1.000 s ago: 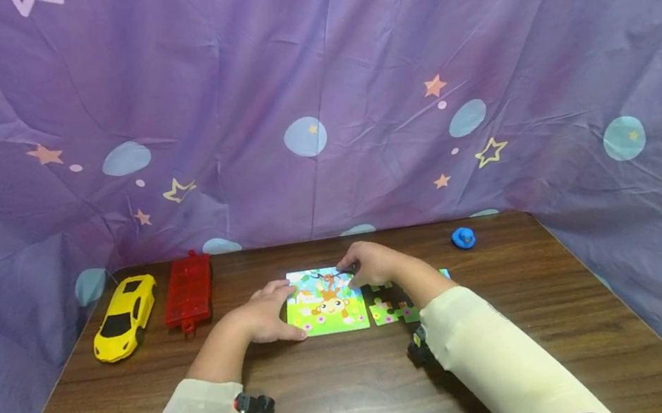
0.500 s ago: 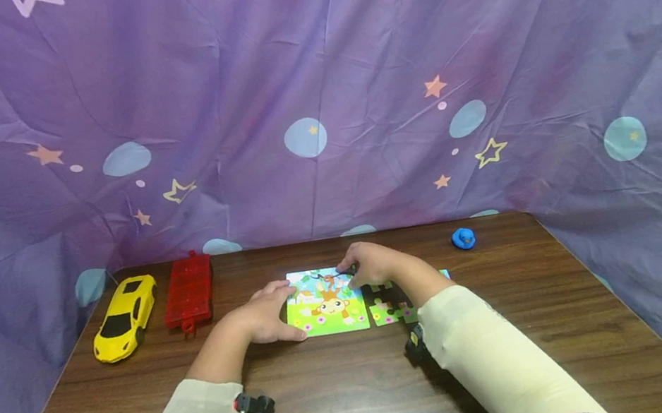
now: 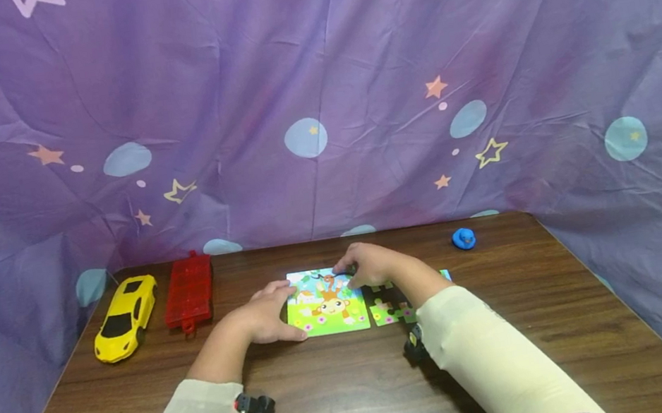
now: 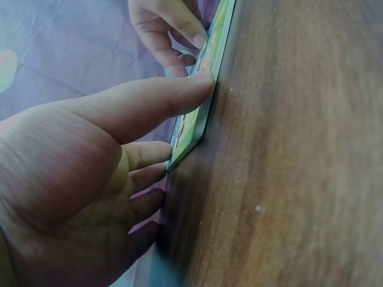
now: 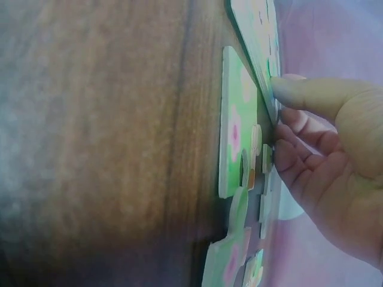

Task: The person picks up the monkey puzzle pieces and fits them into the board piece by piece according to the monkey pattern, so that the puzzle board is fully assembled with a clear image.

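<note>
A square monkey jigsaw puzzle (image 3: 327,307) lies flat on the table in the head view. My left hand (image 3: 266,314) spans its left side, thumb at the front left corner and forefinger by the left edge. In the left wrist view, the left thumb (image 4: 179,92) touches the board and the fingers are nearly straight. My right hand (image 3: 371,263) pinches the puzzle's back right corner between thumb and curled forefinger. The right wrist view shows the right thumb (image 5: 299,92) against that edge. Loose-fitting jigsaw pieces (image 3: 385,312) lie just right of it, partly hidden by the right forearm.
A yellow toy car (image 3: 126,319) and a red toy flatbed (image 3: 190,292) stand at the back left of the brown table (image 3: 333,392). A small blue rubber duck (image 3: 463,239) sits at the back right. A purple curtain (image 3: 251,104) hangs behind.
The right forefinger has shifted slightly left over the puzzle's back edge, and the right forearm has moved a little left. The left hand and the puzzle look still.
</note>
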Action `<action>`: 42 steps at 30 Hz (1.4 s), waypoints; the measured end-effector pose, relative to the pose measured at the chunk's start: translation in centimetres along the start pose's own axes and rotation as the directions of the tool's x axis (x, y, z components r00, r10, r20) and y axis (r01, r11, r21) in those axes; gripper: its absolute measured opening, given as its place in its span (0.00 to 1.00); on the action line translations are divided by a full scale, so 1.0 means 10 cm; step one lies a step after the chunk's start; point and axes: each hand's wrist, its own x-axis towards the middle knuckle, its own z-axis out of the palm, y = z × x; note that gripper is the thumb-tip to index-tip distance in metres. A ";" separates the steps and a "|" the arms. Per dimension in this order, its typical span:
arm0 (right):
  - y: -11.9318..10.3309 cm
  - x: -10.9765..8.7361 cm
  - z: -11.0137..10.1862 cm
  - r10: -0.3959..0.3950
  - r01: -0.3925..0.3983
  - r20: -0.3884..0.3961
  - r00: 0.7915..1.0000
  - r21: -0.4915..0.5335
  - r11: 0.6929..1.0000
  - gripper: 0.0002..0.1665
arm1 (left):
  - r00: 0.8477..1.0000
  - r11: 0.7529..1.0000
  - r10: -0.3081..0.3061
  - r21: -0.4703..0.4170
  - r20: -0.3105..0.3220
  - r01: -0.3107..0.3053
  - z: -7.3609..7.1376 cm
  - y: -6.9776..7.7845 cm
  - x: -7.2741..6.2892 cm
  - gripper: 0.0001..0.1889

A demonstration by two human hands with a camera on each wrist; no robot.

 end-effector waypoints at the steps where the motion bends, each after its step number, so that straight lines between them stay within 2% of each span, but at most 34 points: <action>1: 0.00 0.00 0.00 0.001 -0.001 0.002 1.000 0.001 1.000 0.26 | 1.000 1.000 0.000 0.001 0.000 0.000 0.00 0.00 0.00 0.54; 7: 0.01 -0.01 0.00 0.018 -0.018 -0.003 1.000 0.002 1.000 0.26 | 1.000 1.000 0.001 -0.001 0.000 -0.001 0.00 0.00 0.00 0.53; 12: 0.07 -0.10 -0.02 0.046 -0.041 -0.057 0.997 0.082 0.996 0.27 | 1.000 1.000 0.005 0.001 -0.003 -0.005 0.00 -0.01 0.00 0.53; 17: 0.14 -0.27 -0.09 0.059 -0.038 -0.105 0.993 0.192 0.981 0.28 | 1.000 1.000 0.008 0.003 -0.002 -0.008 0.00 -0.01 0.00 0.53; 21: 0.21 -0.40 -0.13 0.080 -0.048 -0.126 0.989 0.240 0.970 0.29 | 1.000 1.000 0.006 0.002 0.007 -0.006 -0.01 0.00 0.00 0.53; 30: 0.37 -0.58 -0.14 0.110 -0.067 -0.159 0.981 0.254 0.965 0.31 | 1.000 1.000 0.014 -0.012 0.002 -0.014 -0.02 0.00 -0.02 0.53; 34: 0.42 -0.59 -0.10 0.137 -0.096 -0.135 0.981 0.277 0.956 0.30 | 1.000 1.000 0.015 -0.001 0.003 -0.015 -0.02 -0.01 -0.01 0.51; 42: 0.51 -0.59 -0.02 0.179 -0.146 -0.111 0.978 0.255 0.956 0.30 | 1.000 1.000 0.016 -0.002 0.002 -0.016 0.00 -0.04 0.00 0.50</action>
